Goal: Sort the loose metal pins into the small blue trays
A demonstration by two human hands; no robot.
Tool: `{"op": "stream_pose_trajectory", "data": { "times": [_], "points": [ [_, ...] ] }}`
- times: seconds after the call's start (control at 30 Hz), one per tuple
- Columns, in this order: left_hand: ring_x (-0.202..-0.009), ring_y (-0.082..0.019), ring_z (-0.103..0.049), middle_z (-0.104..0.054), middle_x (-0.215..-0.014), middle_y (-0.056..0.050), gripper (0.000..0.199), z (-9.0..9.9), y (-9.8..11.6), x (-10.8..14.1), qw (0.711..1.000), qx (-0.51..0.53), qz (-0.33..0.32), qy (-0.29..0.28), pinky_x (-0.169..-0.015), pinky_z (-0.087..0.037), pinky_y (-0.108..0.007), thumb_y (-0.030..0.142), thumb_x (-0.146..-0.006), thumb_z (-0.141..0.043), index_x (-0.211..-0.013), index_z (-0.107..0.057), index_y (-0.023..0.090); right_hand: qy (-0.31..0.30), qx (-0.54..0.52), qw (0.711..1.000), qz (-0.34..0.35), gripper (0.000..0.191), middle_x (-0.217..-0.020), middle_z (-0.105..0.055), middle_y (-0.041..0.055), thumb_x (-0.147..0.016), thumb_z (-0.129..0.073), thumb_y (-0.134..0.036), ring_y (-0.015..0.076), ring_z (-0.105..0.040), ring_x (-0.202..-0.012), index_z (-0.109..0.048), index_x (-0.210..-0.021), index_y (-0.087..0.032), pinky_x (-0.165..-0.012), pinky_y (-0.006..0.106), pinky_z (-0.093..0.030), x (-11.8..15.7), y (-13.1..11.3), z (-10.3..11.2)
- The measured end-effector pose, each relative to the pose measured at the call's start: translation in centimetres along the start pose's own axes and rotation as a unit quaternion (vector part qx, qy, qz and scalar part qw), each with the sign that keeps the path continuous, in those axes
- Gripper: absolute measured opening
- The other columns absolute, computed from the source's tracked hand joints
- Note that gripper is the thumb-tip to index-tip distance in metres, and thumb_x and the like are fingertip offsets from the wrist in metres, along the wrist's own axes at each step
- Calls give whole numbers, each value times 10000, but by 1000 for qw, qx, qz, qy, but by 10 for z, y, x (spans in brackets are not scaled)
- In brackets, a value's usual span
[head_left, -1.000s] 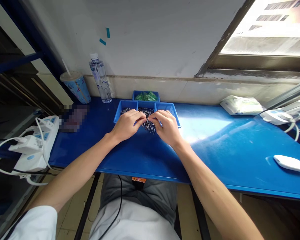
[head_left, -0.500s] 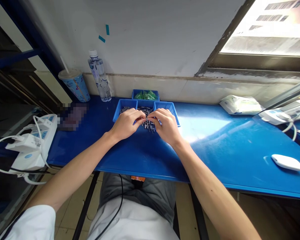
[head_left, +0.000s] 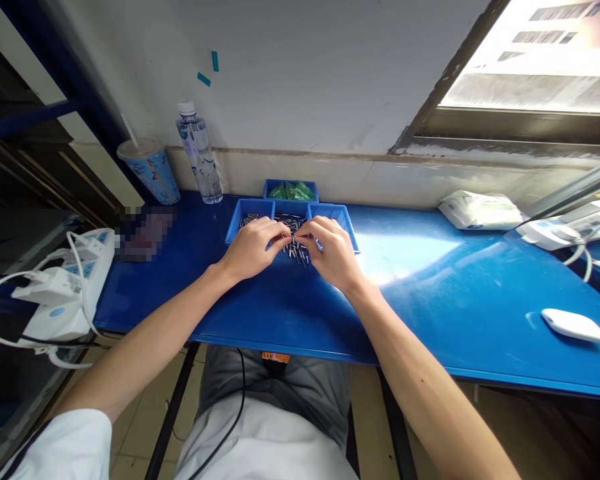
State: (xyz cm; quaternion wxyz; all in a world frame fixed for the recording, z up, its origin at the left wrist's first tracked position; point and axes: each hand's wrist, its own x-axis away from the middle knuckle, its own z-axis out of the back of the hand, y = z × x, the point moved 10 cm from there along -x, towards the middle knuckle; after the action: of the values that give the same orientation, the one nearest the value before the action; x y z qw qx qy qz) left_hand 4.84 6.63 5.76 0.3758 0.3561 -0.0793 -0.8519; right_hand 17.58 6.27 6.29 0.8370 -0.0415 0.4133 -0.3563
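Observation:
My left hand [head_left: 256, 247] and my right hand [head_left: 331, 250] meet fingertip to fingertip, both pinched closed on a small metal piece [head_left: 293, 239] whose exact kind is too small to make out. Right below and behind them lies a heap of small dark and silvery metal pins [head_left: 297, 253]. The heap spreads from the middle bay of a blue divided tray [head_left: 236, 217]. More metal pieces [head_left: 251, 218] lie in its left bay, partly covered by my left hand. My right hand hides part of the right bay.
Green pieces fill a small blue box [head_left: 267, 189] behind the tray. A water bottle [head_left: 200, 153] and a lidded cup [head_left: 151, 170] stand left. Power strips [head_left: 70, 287] with cables sit at both sides. A white packet [head_left: 481, 210] and a white device [head_left: 574, 325] lie right.

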Motion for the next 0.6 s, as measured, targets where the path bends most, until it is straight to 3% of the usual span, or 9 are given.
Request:
{"op": "stream_pose_trajectory", "data": {
  "times": [0.6],
  "points": [
    [-860,-216,-653,-749,-903,-36,151,0,1,0,1000,-4,0,-9,-848,-493,-363,293,-1051,-599,-969,-689,203,-6,7,1000,-1,178,-903,-725,43,-1037,-544,-180,214,-626,-817,-634,-898,-244,-786,369,-418,0,0,-1]
  ]
}}
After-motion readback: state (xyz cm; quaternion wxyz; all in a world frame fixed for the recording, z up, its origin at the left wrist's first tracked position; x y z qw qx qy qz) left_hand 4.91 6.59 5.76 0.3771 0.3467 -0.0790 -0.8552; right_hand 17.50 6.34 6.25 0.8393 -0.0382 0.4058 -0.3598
